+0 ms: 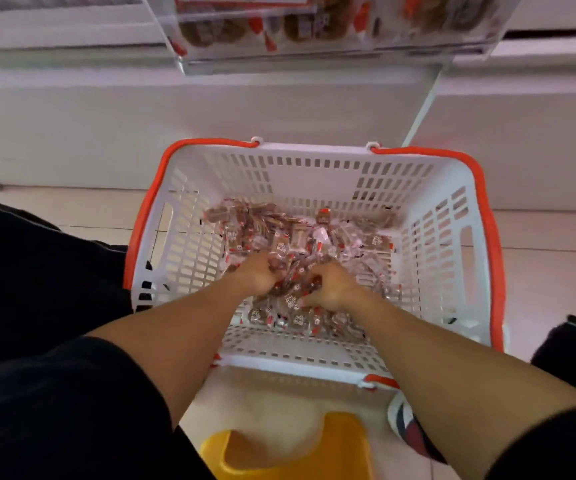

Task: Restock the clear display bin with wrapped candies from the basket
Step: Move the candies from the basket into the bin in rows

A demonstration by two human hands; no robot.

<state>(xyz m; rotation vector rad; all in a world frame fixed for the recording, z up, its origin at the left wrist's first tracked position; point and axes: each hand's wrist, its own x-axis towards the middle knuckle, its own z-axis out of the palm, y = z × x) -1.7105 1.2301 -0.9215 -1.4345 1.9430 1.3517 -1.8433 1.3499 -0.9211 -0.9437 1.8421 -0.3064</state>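
Crinkly-wrapped candies (300, 244) heaped in basket (314, 161) below clear display bin (331, 29), left hand (257, 277) and right hand (328, 289) both curled into pile clutching candies; light, slippery, loose, so probably scoop with 2 cupped palms.

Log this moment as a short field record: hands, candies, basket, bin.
left hand: down in the basket, fingers curled into the candy pile
right hand: beside it, fingers curled round candies
wrapped candies: loose heap across the basket bottom
basket: white with orange rim, on the tiled floor
clear display bin: above and beyond the basket, candies visible inside
stage: scooping a handful, nothing lifted yet
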